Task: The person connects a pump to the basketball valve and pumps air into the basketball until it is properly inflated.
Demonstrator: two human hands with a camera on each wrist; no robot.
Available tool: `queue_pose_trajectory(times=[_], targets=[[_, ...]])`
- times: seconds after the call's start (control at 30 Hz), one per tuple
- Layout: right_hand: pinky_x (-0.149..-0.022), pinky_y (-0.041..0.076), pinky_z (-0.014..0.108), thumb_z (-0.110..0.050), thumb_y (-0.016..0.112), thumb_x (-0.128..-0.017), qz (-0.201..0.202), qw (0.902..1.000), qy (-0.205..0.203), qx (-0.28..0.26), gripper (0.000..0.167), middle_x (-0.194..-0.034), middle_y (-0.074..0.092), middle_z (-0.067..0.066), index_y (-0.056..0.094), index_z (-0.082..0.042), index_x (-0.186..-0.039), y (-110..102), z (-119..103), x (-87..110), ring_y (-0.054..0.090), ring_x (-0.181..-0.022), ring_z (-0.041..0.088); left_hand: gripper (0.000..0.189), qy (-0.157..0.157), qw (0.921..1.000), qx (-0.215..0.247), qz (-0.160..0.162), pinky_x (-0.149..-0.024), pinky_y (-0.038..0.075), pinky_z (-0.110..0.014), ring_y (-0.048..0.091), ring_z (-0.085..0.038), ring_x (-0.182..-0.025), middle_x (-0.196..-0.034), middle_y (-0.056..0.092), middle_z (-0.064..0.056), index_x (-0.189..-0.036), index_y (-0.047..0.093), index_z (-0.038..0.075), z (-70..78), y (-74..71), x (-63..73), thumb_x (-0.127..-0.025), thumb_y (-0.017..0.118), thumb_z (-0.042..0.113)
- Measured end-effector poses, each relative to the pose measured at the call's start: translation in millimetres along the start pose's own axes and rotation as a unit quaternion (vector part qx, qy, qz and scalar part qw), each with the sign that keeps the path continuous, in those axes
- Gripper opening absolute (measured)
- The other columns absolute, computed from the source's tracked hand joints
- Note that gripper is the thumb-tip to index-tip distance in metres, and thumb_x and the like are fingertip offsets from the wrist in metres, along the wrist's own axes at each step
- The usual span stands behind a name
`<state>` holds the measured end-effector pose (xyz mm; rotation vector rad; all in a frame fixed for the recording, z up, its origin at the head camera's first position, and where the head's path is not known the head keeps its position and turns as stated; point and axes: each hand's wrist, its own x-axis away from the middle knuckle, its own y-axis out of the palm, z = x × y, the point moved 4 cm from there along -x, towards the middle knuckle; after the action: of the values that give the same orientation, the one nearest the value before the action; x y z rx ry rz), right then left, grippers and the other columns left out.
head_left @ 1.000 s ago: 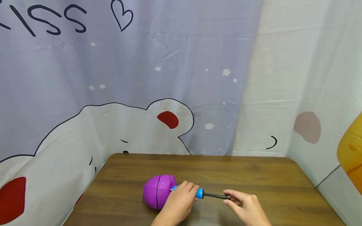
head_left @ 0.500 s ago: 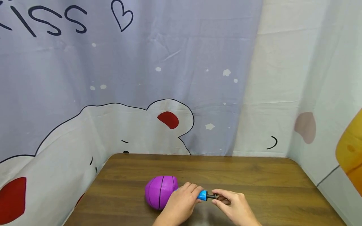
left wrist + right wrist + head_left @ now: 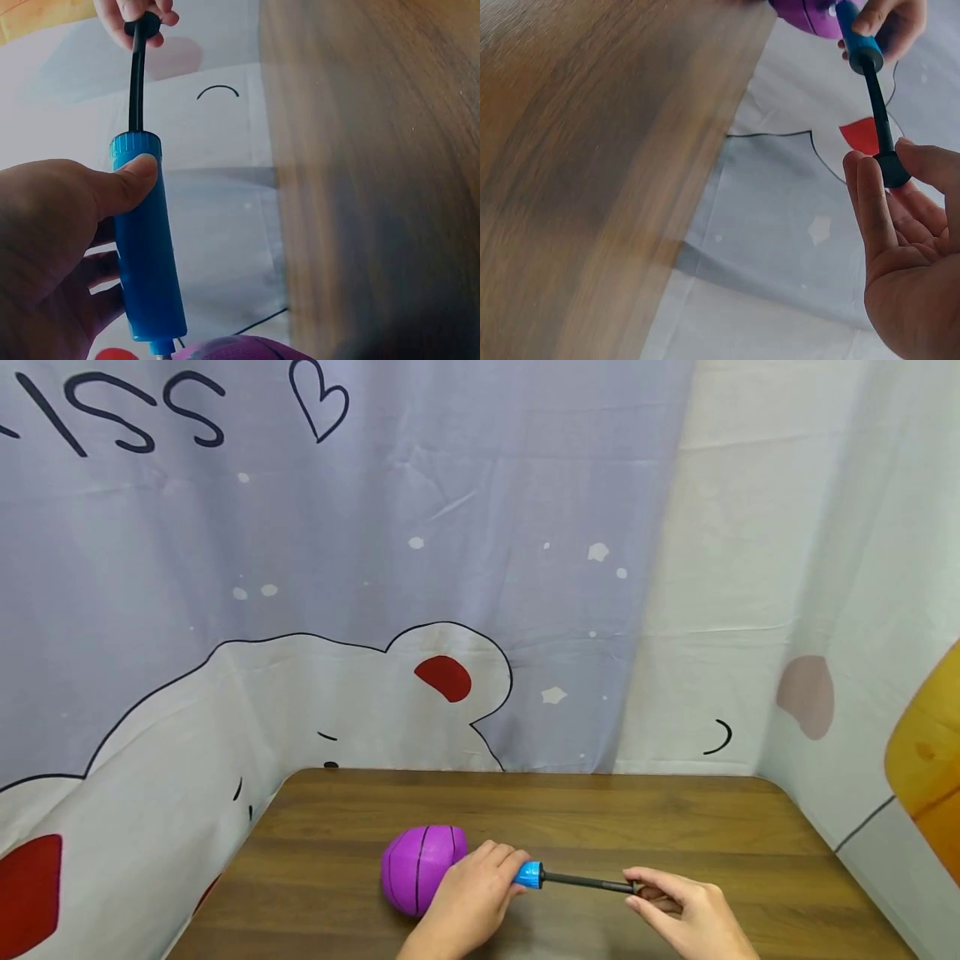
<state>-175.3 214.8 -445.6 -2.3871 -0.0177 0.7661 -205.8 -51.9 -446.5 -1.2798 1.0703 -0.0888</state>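
Note:
A purple ball (image 3: 420, 870) with black lines, misshapen and not fully round, sits on the wooden table. My left hand (image 3: 472, 893) grips the blue barrel of a hand pump (image 3: 150, 255), with the thumb along its side in the left wrist view. The pump's nozzle end meets the ball, partly hidden behind the left hand in the head view. My right hand (image 3: 686, 910) pinches the black knob (image 3: 892, 169) at the end of the pump's rod. A long stretch of black rod (image 3: 588, 882) shows between the barrel and the right fingers.
The brown wooden table (image 3: 600, 818) runs back to a printed curtain (image 3: 525, 568) that hangs behind it and along both sides. The curtain carries cartoon bears, stars and lettering.
My right hand first pushed the rod left into the barrel, then drew it back out to the right, farther than at the start. The left hand and ball shifted only slightly.

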Motion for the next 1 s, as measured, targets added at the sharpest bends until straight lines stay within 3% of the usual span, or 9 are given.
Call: queue_pose_trajectory(times=[0.3, 0.5, 0.7, 0.83, 1.0], targets=[[-0.064, 0.055, 0.012, -0.003, 0.08, -0.083, 0.021, 0.9989, -0.038, 0.016, 0.025, -0.089, 0.076, -0.002, 0.076, -0.006, -0.107, 14.5, -5.0, -4.5, 0.067, -0.075, -0.004, 0.032, 0.003, 0.9995, -0.026, 0.019, -0.081, 0.055, -0.026, 0.061, -0.012, -0.091, -0.1, 0.066, 0.005, -0.11, 0.067, 0.013, 2.8, -0.7, -0.2, -0.084, 0.08, 0.028], [-0.062, 0.054, 0.012, -0.007, 0.079, -0.085, 0.013, 0.9977, -0.066, 0.007, 0.023, -0.088, 0.076, -0.003, 0.075, -0.007, -0.108, 39.4, -16.8, -14.6, 0.067, -0.073, -0.003, 0.034, 0.007, 0.9988, -0.04, -0.029, -0.082, 0.054, -0.023, 0.06, -0.012, -0.091, -0.102, 0.066, 0.004, -0.11, 0.068, 0.012, 11.2, -1.0, -5.2, -0.084, 0.082, 0.027], [-0.062, 0.056, 0.014, -0.008, 0.079, -0.086, -0.009, 0.9967, -0.075, -0.029, 0.021, -0.089, 0.077, 0.001, 0.075, -0.006, -0.106, 64.1, -24.8, -23.8, 0.067, -0.073, -0.002, 0.035, 0.007, 0.9969, -0.02, -0.075, -0.084, 0.053, -0.02, 0.061, -0.01, -0.096, -0.105, 0.067, 0.003, -0.114, 0.068, 0.011, 17.4, -2.7, -8.5, -0.085, 0.081, 0.026], [-0.061, 0.056, 0.015, -0.008, 0.079, -0.086, -0.011, 0.9963, -0.074, -0.043, 0.019, -0.09, 0.077, 0.002, 0.075, -0.006, -0.104, 68.2, -25.8, -24.7, 0.067, -0.073, -0.002, 0.036, 0.003, 0.9986, -0.007, -0.053, -0.083, 0.054, -0.02, 0.061, -0.009, -0.096, -0.106, 0.067, 0.005, -0.115, 0.067, 0.013, 15.9, -2.5, -5.6, -0.085, 0.081, 0.028], [-0.062, 0.056, 0.014, -0.004, 0.081, -0.083, -0.004, 0.9948, -0.093, -0.042, 0.023, -0.089, 0.076, 0.001, 0.074, -0.009, -0.104, 58.9, -25.7, -21.1, 0.068, -0.073, -0.001, 0.041, -0.004, 0.9996, -0.018, -0.022, -0.077, 0.053, -0.021, 0.059, -0.008, -0.093, -0.105, 0.063, 0.008, -0.115, 0.066, 0.018, 9.1, -2.3, -2.0, -0.081, 0.083, 0.033]])
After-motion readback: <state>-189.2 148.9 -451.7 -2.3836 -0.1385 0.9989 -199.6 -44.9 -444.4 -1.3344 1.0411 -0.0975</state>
